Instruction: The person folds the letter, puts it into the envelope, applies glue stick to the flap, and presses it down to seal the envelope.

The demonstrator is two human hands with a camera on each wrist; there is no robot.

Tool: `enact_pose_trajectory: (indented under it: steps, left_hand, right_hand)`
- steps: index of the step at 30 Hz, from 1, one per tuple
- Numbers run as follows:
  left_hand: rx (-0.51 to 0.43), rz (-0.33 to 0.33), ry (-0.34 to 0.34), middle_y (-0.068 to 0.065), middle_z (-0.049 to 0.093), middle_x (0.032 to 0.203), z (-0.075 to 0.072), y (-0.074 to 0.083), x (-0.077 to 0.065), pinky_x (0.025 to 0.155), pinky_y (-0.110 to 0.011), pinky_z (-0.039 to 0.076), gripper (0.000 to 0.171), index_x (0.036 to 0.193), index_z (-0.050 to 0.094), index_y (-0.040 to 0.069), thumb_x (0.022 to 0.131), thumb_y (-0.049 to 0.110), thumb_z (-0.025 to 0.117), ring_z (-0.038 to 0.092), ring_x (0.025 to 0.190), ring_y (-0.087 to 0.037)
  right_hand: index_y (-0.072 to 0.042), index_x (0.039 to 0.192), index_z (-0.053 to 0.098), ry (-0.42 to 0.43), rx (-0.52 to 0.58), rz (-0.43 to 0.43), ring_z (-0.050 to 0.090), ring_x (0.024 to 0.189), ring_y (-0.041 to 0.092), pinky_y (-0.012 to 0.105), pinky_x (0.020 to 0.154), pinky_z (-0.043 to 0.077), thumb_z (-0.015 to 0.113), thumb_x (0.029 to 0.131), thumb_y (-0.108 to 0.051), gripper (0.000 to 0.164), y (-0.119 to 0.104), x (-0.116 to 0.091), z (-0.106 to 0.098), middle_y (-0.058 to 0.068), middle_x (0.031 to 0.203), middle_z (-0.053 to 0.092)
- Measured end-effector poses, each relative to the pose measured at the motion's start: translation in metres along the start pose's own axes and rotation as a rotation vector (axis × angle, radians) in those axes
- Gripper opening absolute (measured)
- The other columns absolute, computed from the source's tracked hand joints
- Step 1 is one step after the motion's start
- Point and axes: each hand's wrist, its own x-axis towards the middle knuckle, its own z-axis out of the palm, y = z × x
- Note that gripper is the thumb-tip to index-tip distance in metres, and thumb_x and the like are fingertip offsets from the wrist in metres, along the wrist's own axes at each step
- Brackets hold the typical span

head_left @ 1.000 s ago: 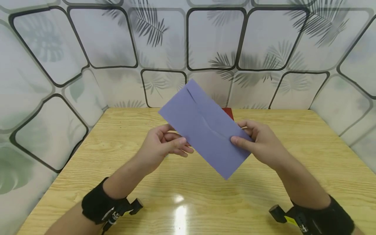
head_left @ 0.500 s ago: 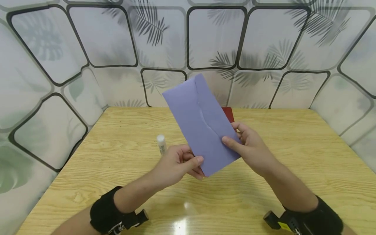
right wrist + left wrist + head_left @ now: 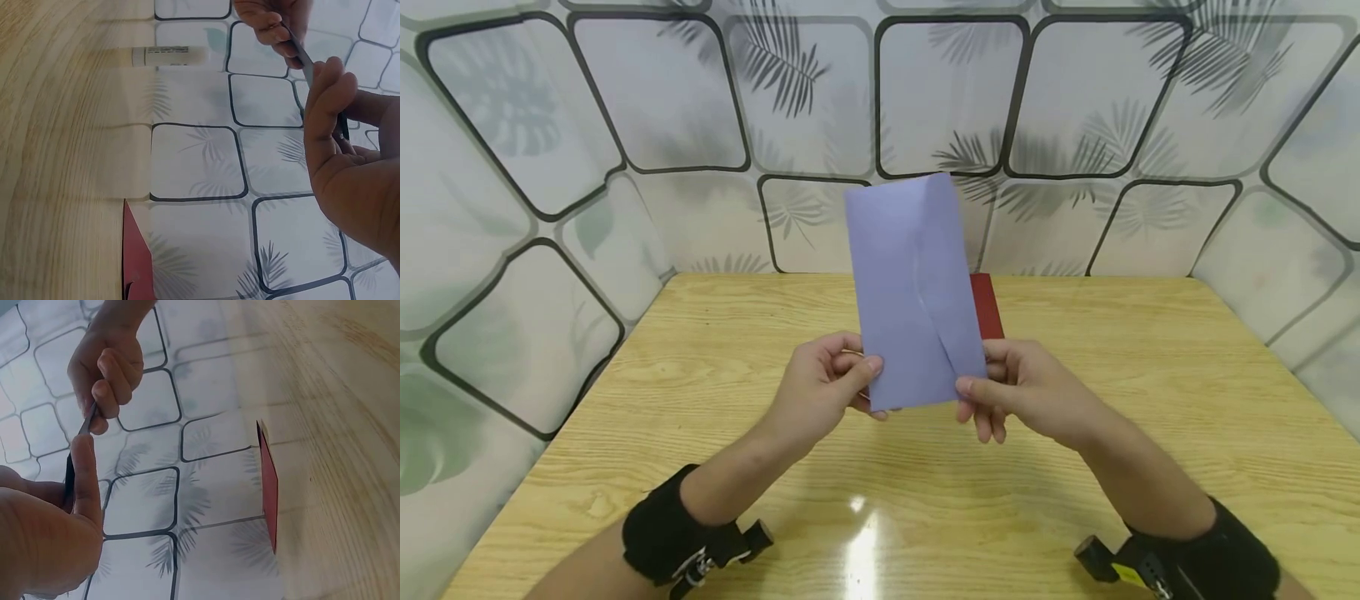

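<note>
A lavender paper envelope (image 3: 910, 283) is held up over the table in the head view, nearly upright, its curved flap line running down the right half. My left hand (image 3: 823, 379) pinches its lower left edge, thumb in front and fingers behind. At the lower right corner my right hand (image 3: 1037, 387) pinches it the same way, with some fingers extending below. Both wrist views show the envelope (image 3: 302, 57) edge-on as a thin dark strip between the hands. The flap lies flat against the body; the back side is hidden from the head view.
A red paper piece, envelope-like (image 3: 987, 307), stands on the wooden table (image 3: 662, 400) behind the lavender envelope, partly covered by it. A white glue stick (image 3: 169, 56) stands on the table in the right wrist view. A patterned curtain wall (image 3: 820, 92) borders the table.
The lavender envelope has turned from a diagonal tilt to nearly upright. My left hand has taken hold of its lower left edge; my right hand's hold is now at the lower right corner.
</note>
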Motion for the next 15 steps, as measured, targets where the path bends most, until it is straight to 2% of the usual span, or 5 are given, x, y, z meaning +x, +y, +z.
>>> enact_pose_trajectory:
  steps: [6,9,12,15]
  left_hand:
    - [-0.03,-0.078,-0.131,-0.022,0.073,0.09,0.0,-0.001,-0.001,0.065,-0.045,0.061,0.026,0.124,0.053,-0.006,0.1,0.006,0.056,0.074,0.067,-0.023]
    - [0.011,-0.087,-0.146,-0.019,0.073,0.088,-0.001,0.001,-0.002,0.064,-0.044,0.061,0.026,0.122,0.055,-0.005,0.1,0.009,0.057,0.074,0.067,-0.024]
    - [0.094,-0.054,-0.126,-0.017,0.071,0.082,-0.003,0.002,-0.001,0.061,-0.041,0.061,0.019,0.112,0.062,-0.006,0.101,0.009,0.057,0.072,0.064,-0.023]
    - [0.242,0.03,-0.081,-0.013,0.068,0.075,-0.008,0.002,0.0,0.057,-0.037,0.059,0.014,0.101,0.068,-0.003,0.1,0.008,0.06,0.068,0.06,-0.019]
  right_hand:
    - [0.014,0.106,0.054,0.132,-0.007,-0.045,0.064,0.055,0.017,0.027,0.048,0.052,0.059,0.101,-0.01,0.025,0.0,0.0,-0.002,0.006,0.076,0.071]
    - [0.014,0.109,0.055,0.208,0.01,-0.042,0.063,0.055,0.016,0.027,0.049,0.051,0.059,0.1,-0.01,0.025,-0.001,0.0,-0.009,0.005,0.076,0.071]
    - [0.012,0.106,0.054,0.277,0.04,-0.025,0.062,0.055,0.015,0.024,0.049,0.05,0.06,0.1,-0.011,0.024,0.0,-0.001,-0.02,0.004,0.076,0.072]
    - [0.009,0.105,0.053,0.337,0.069,0.004,0.061,0.055,0.014,0.023,0.048,0.049,0.061,0.1,-0.012,0.023,0.002,0.0,-0.033,0.004,0.076,0.072]
